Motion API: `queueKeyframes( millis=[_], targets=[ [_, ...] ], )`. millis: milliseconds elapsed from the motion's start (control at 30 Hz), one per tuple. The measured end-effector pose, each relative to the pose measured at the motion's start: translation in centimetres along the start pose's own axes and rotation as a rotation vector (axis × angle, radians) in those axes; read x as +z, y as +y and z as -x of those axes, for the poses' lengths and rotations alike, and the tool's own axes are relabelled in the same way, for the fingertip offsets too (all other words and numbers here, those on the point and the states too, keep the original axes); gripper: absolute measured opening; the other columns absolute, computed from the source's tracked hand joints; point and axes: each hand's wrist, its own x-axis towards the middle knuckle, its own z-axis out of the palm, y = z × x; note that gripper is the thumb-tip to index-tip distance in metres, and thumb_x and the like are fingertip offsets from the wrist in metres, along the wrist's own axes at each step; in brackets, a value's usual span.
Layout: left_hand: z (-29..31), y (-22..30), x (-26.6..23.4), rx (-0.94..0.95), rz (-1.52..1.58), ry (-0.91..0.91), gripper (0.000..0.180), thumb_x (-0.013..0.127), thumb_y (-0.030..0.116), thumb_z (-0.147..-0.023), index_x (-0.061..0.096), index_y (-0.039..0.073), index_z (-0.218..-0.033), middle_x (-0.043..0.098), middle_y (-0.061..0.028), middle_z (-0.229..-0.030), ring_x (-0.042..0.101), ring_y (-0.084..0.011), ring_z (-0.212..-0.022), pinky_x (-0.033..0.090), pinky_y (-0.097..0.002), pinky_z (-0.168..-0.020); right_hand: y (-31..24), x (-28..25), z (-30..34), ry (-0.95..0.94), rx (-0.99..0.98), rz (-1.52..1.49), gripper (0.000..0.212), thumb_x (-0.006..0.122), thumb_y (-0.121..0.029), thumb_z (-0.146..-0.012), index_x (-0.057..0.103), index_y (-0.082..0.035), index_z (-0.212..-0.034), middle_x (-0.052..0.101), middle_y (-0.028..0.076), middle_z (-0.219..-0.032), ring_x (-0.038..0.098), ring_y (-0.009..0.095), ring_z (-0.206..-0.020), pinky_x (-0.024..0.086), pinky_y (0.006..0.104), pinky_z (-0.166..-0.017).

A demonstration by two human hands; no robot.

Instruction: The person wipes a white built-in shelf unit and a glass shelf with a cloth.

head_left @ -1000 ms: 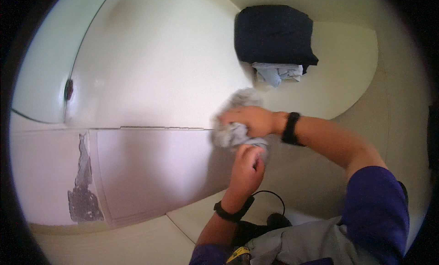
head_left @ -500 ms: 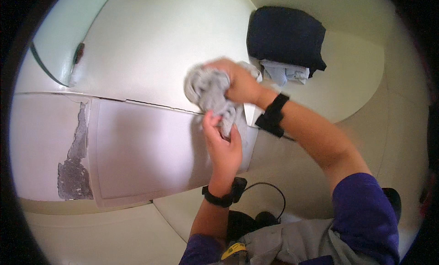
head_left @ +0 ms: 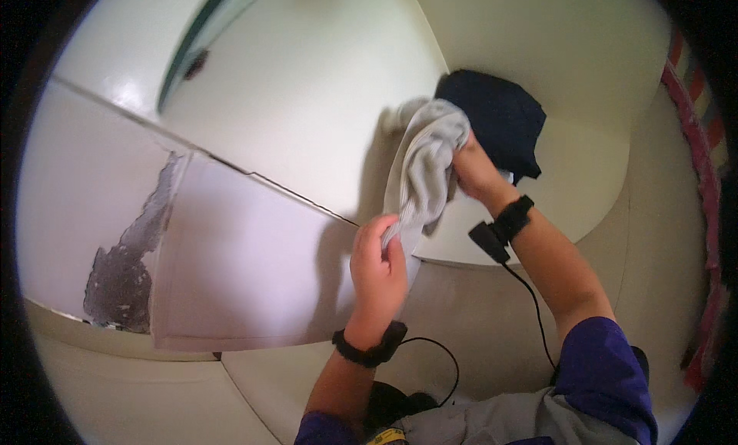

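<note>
A light grey, ribbed knit garment (head_left: 419,164) hangs bunched and twisted between my hands; its exact kind does not show. My left hand (head_left: 377,264) pinches its lower end between thumb and fingers. Higher up and to the right, my right hand (head_left: 478,168) grips the bunched upper part, its fingertips hidden behind the fabric. Just beyond that hand lies a dark navy folded garment (head_left: 500,118) on a pale rounded shelf (head_left: 580,176). A sliver of a light-coloured cloth peeks out under the dark one, mostly covered by my right wrist.
A pale upright panel (head_left: 323,84) faces me, with a lilac sheet (head_left: 238,268) below it. Left of the sheet, a grey patch of peeled surface (head_left: 127,283) shows. Cables run from both black wristbands. Striped fabric with a pink edge (head_left: 699,161) hangs at far right.
The grey garment has moved right and stretched longer as my right hand shifted right toward the dark garment. My left hand still holds the lower end. The view has turned slightly.
</note>
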Motion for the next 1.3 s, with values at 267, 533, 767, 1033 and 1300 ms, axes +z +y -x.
queueKeyframes(
  millis=[267, 533, 767, 1033, 1300],
  targets=[
    [-3.5, -0.1, 1.0, 0.252, 0.021, 0.159, 0.021, 0.058, -0.003, -0.082, 0.063, 0.002, -0.102, 0.065, -0.0153, -0.096, 0.062, -0.0307, -0.087, 0.048, -0.0353, -0.078, -2.4, 4.4, -9.4, 0.094, 0.168, 0.129, 0.031, 0.047, -0.018, -0.096, 0.053, -0.004, -0.123, 0.063, 0.011, -0.113, 0.063, 0.024, -0.096, 0.052, 0.0372, -0.084],
    [-1.9, -1.5, -0.4, 0.283, -0.079, 0.112, 0.023, 0.054, -0.005, -0.083, 0.061, 0.0, -0.105, 0.063, -0.0163, -0.096, 0.06, -0.0331, -0.089, 0.047, -0.0398, -0.08, 2.0, 4.5, -8.1, -0.136, -0.471, 0.922, 0.063, 0.06, -0.026, -0.087, 0.032, -0.001, -0.138, 0.043, 0.022, -0.138, 0.041, 0.034, -0.129, 0.031, 0.0337, -0.109],
    [-1.5, -2.9, 0.0, 0.223, -0.156, 0.071, 0.02, 0.05, 0.002, -0.087, 0.059, -0.001, -0.104, 0.062, -0.019, -0.094, 0.058, -0.0367, -0.085, 0.047, -0.0416, -0.076, -0.2, 5.3, -6.2, -0.246, -0.206, 0.884, 0.065, 0.065, -0.018, -0.08, 0.036, -0.008, -0.138, 0.043, 0.02, -0.139, 0.045, 0.035, -0.125, 0.034, 0.0378, -0.106],
    [-1.4, -1.8, -0.3, 0.174, -0.171, -0.133, 0.019, 0.047, 0.006, -0.091, 0.059, -0.001, -0.104, 0.063, -0.0212, -0.1, 0.062, -0.0372, -0.093, 0.049, -0.0435, -0.08, 1.9, -0.4, -4.6, -0.014, 0.079, 0.258, 0.029, 0.052, -0.016, -0.095, 0.054, -0.006, -0.122, 0.06, 0.013, -0.117, 0.058, 0.021, -0.107, 0.049, 0.0364, -0.09],
    [-2.5, -1.9, -2.6, 0.268, -0.019, 0.135, 0.019, 0.05, 0.005, -0.091, 0.059, -0.002, -0.106, 0.064, -0.0222, -0.103, 0.063, -0.0371, -0.096, 0.05, -0.0411, -0.085, -6.3, 10.0, -11.8, -0.286, -0.644, 0.802, 0.042, 0.068, -0.015, -0.081, 0.054, -0.007, -0.12, 0.063, 0.013, -0.108, 0.058, 0.025, -0.1, 0.045, 0.034, -0.091]
  ],
)
